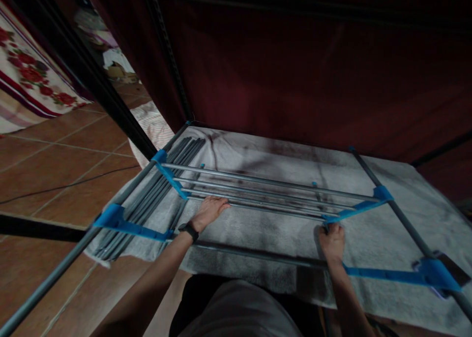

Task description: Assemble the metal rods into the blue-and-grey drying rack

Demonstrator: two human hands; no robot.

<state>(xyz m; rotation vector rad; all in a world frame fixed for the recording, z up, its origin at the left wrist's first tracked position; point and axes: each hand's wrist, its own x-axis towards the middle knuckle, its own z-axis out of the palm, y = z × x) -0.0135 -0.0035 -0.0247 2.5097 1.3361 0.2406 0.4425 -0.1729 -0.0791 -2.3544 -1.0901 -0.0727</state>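
Observation:
A frame of grey metal tubes with blue plastic brackets, like a drying rack or shelf, lies across a light towel. My left hand [211, 211], wearing a dark wristband [189, 231], has its fingers over the nearest rod [265, 209] of the far row. At the right end of that row, my right hand [333, 241] closes around the inner end of a blue bracket [354, 212], where a short tube meets it; its fingertips are partly hidden. Closer to my body runs a single crossbar [258, 254] between the near left bracket [129, 227] and the near right bracket [387, 275].
A bundle of loose grey tubes [151, 199] lies on the towel [250, 233] at the left. Dark red cloth [295, 81] hangs behind, with a black post [92, 76] at left. A dark flat object [452, 268] sits under the right bracket. A cable [73, 183] crosses the tiled floor.

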